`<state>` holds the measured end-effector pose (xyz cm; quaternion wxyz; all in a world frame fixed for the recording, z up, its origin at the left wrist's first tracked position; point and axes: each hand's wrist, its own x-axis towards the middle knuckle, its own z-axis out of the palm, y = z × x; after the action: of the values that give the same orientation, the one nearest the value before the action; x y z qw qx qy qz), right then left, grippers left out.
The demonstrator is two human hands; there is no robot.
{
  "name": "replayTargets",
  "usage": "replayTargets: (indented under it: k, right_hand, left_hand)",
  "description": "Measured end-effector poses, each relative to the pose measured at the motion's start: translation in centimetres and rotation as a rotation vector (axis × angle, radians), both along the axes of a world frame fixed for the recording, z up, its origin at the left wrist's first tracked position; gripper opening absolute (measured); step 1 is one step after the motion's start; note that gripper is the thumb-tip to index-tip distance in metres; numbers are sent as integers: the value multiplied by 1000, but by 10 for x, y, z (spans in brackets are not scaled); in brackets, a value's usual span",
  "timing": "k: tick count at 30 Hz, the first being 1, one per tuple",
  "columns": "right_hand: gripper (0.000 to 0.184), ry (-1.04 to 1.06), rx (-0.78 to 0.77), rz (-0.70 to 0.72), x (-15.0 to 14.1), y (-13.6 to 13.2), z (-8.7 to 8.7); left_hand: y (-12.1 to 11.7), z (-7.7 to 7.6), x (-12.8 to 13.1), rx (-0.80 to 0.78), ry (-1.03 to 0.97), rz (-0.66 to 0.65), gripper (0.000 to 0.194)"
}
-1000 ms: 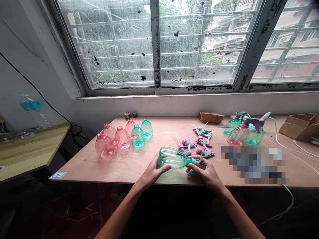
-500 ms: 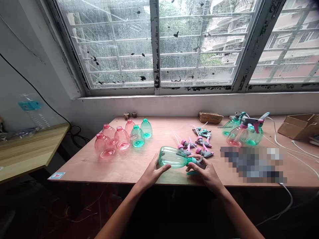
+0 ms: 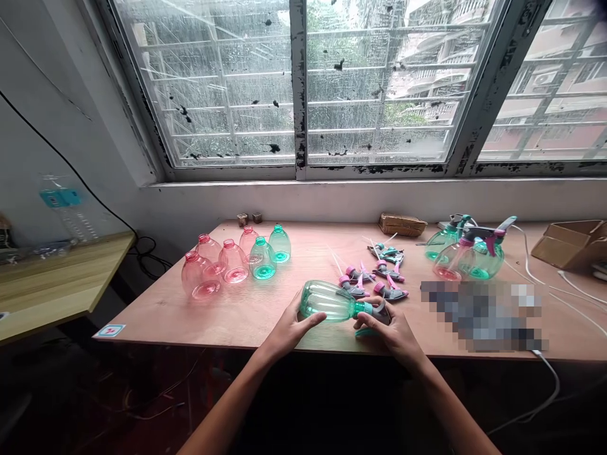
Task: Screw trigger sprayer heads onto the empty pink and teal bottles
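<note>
A clear green spray bottle (image 3: 327, 301) lies sideways in the air above the table's front edge, its neck pointing right. My left hand (image 3: 291, 325) is closed around the base end, thumb along the near side. At the neck, my right hand (image 3: 391, 328) grips the spray head (image 3: 379, 311), which is grey with a green trigger showing below the fingers. The spray head sits against the bottle's mouth; whether it is fully screwed on I cannot tell. Just beyond lie several loose pink-and-grey spray heads (image 3: 391, 291) with thin white tubes.
Several open pink bottles (image 3: 233, 262) and two green bottles (image 3: 263, 259) stand at the left. Bottles with spray heads (image 3: 486, 259) stand at the right, near a cardboard box (image 3: 569, 243) and white cables. A brown wrapped block (image 3: 402, 224) lies by the wall. A blurred patch covers the table's right front.
Both hands keep nearly the same hold on the green bottle and its spray head. Only the camera view shifts slightly.
</note>
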<state>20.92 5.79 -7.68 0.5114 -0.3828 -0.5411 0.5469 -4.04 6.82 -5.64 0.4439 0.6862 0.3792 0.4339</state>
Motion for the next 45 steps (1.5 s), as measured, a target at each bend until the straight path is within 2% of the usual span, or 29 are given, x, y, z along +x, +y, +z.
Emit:
replayTargets:
  k: [4,7,10,13,16,21,23,27,31,35,37,41,43,45]
  right_hand:
    - [49,7,7,-40,0,2,0]
    - [51,8,-2,-31,1,2,0]
    - [49,11,-6,-13,1,2,-1]
    - [47,16,4,-25,1,3,-2]
    - [46,28,1,-42,1,3,-3]
    - [44,17,4,-21,0,3,-4]
    - [42,-6,31,-13,0,3,-4]
    - [40,-26,55,-5,0,3,-3]
    - [41,-17,49,-15,1,4,-4]
    - [45,-8,19,-4,0,5,-4]
    - [45,-12,19,5,0,4,-4]
    - [44,-11,27,12,0,4,-5]
    - [44,6,14,6,0,4,-6]
    - [45,28,-6,4,1,4,-6]
  left_hand:
    - [2,-8,-2,65,18,48,90]
    - [2,-9,-2,45,20,40,95]
    - [1,-6,-1,5,-9,27,85]
    - [2,-5,0,38,-16,4,72]
    - [4,-10,0,95,-4,47,81]
    - [5,-17,0,-22,-55,24,99]
    - [4,-16,0,-34,-84,45,95]
    - [2,-9,-1,8,-68,21,75]
    - [1,-8,-3,62,13,24,87]
    - [0,-11,-4,40,9,19,100]
    - [0,-10,-3,10,-28,32,95]
    - [0,-6,0,15,-58,-10,68]
    - [0,-6,0,41,-44,11,70]
    - [1,-8,-2,51,-38,38,81]
